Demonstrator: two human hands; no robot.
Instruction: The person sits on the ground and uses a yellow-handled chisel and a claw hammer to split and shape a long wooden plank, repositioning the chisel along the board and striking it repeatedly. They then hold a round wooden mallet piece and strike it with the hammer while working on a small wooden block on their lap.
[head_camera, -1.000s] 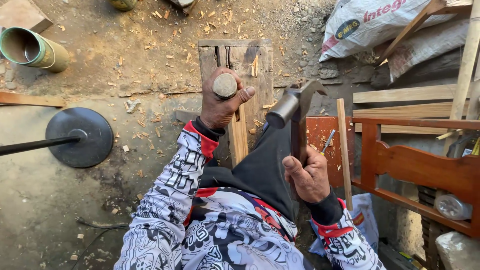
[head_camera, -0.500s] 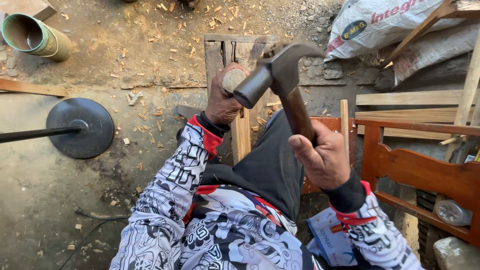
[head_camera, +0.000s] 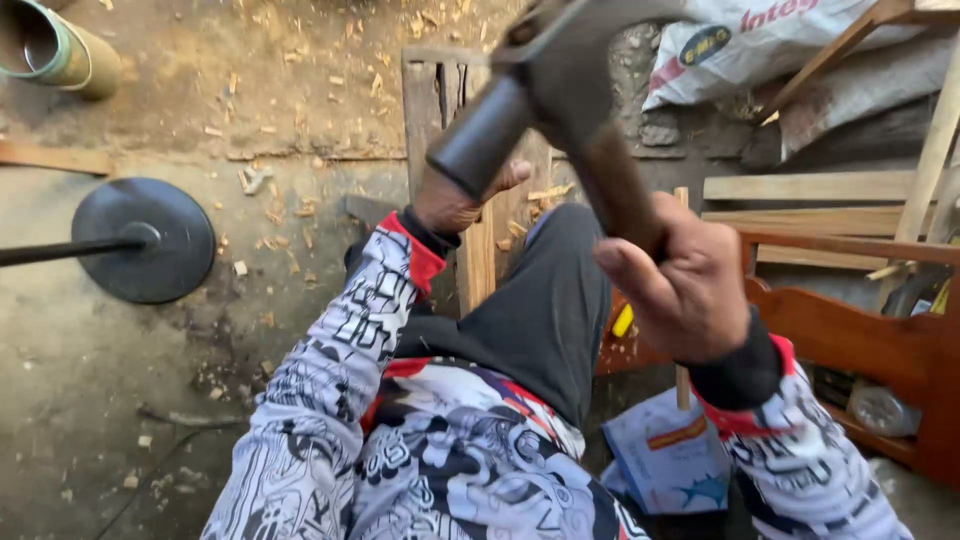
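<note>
My right hand (head_camera: 685, 285) grips the wooden handle of a claw hammer (head_camera: 545, 85), raised high and close to the camera, its dark steel head over the middle of the view. Behind the hammer head, my left hand (head_camera: 455, 200) is closed around a short wooden peg, mostly hidden now, held upright against a narrow light wood strip (head_camera: 478, 260). The strip lies on a weathered plank (head_camera: 425, 100) on the ground in front of my knee. Both arms wear black and white patterned sleeves with red cuffs.
A black round stand base (head_camera: 150, 240) with a pole lies at left. A green tube (head_camera: 60, 55) sits top left. Wood chips litter the ground. A reddish wooden frame (head_camera: 860, 330), loose planks (head_camera: 810, 187) and a white sack (head_camera: 790, 45) fill the right side.
My right hand has swung the hammer up from beside my knee to high over my left hand, which stays on the peg.
</note>
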